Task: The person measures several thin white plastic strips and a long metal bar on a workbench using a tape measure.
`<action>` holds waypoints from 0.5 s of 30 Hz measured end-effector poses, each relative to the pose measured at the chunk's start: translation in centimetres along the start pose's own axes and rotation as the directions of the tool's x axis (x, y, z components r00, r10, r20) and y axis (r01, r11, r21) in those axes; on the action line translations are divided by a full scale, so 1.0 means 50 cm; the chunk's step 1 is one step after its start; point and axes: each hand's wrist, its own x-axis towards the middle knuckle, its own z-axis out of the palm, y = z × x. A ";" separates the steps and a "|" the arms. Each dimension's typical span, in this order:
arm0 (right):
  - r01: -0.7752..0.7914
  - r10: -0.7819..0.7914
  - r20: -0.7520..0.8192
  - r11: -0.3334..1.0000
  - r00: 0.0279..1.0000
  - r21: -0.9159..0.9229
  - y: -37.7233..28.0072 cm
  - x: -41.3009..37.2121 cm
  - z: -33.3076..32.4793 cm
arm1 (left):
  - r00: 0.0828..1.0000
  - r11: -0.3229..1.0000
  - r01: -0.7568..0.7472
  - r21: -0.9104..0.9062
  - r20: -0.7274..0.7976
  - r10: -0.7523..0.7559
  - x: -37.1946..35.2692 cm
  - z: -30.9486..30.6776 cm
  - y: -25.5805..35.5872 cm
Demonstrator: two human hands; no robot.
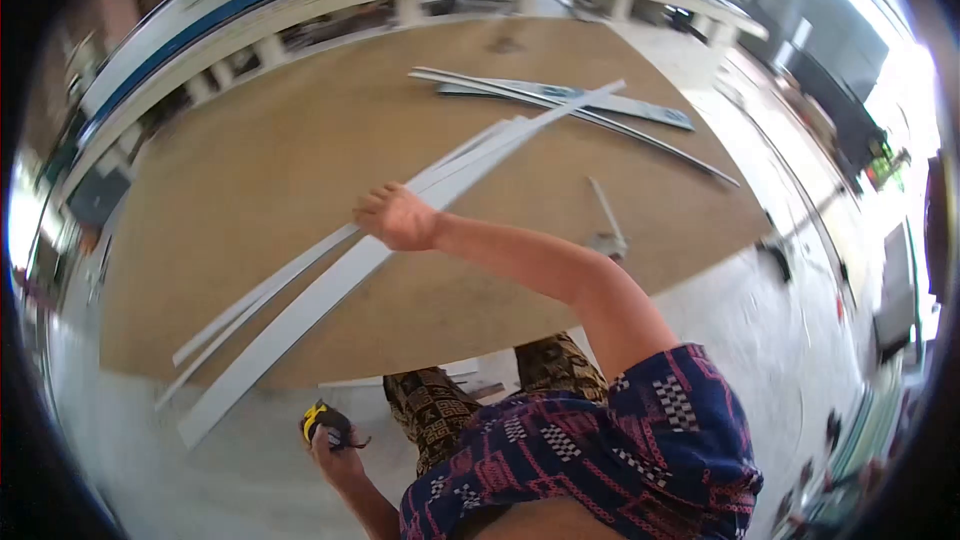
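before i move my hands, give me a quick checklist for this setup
1. Tape measure in the left hand: ok, held.
2. Right hand gripping a strip: cannot tell; it is at the strips, but its hold is unclear.
3. Wide white strip wholly on the brown board: not ok, its near end sticks out past the edge.
4. Tape reading legible: cannot tell, no markings readable.

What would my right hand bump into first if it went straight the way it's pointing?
Probably nothing nearby: ahead of your right hand, the way looks free over the bare brown tabletop. Depth is unclear, so I can't tell whether it already touches the white strips.
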 end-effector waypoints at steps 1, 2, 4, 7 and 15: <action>-0.025 0.025 -0.040 1.000 0.999 0.000 0.001 -0.040 -0.018 | 0.995 0.999 0.036 0.002 0.092 -0.036 0.004 0.005 0.003; -0.018 0.018 -0.085 1.000 0.996 0.001 0.004 -0.051 -0.052 | 0.985 0.999 0.051 -0.009 0.168 -0.049 0.007 0.022 0.020; -0.048 0.046 -0.121 0.999 0.992 -0.011 0.015 -0.097 -0.077 | 0.975 0.998 0.065 -0.019 0.215 -0.059 0.020 0.038 0.010; -0.179 0.176 -0.038 0.978 0.984 -0.108 0.059 -0.200 -0.115 | 0.973 0.998 0.068 0.000 0.220 -0.066 0.032 0.077 -0.018; -0.428 0.421 -0.077 0.895 0.904 -0.126 0.139 -0.379 -0.164 | 0.921 0.970 0.215 0.114 0.308 -0.241 0.011 0.137 -0.026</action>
